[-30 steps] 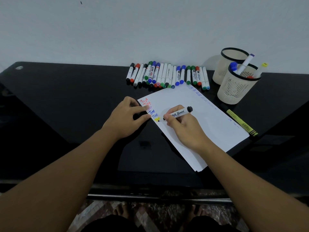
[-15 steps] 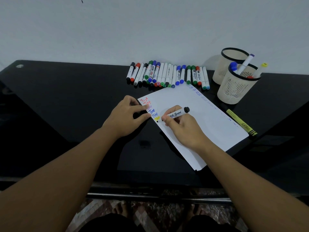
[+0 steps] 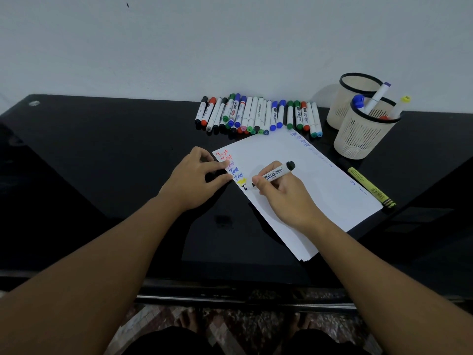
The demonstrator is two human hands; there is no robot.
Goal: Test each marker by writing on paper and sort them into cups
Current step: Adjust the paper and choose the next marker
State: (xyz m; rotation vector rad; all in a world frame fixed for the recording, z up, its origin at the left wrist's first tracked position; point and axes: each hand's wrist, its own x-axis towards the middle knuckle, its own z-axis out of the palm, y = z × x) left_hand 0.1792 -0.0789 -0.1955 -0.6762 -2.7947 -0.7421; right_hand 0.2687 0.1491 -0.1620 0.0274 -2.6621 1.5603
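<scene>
My right hand (image 3: 281, 196) grips a black whiteboard marker (image 3: 273, 173) with its tip on the white paper (image 3: 307, 185), beside a fresh black stroke under red, blue and yellow "Test" words. My left hand (image 3: 194, 178) rests on the paper's left edge, thumb and forefinger tips touching it. A row of several capped markers (image 3: 258, 115) lies along the back of the table. The near mesh cup (image 3: 363, 131) holds a few markers. Behind it stands a second mesh cup (image 3: 353, 98); I cannot see its inside.
A yellow highlighter (image 3: 371, 188) lies on the black glossy table (image 3: 102, 155) just right of the paper. A pale wall rises behind the table. The table's front edge is near my body, with patterned floor below.
The marker tip has slid left to the paper's edge below the yellow mark, and a black stroke now shows there. My left hand has stayed in place.
</scene>
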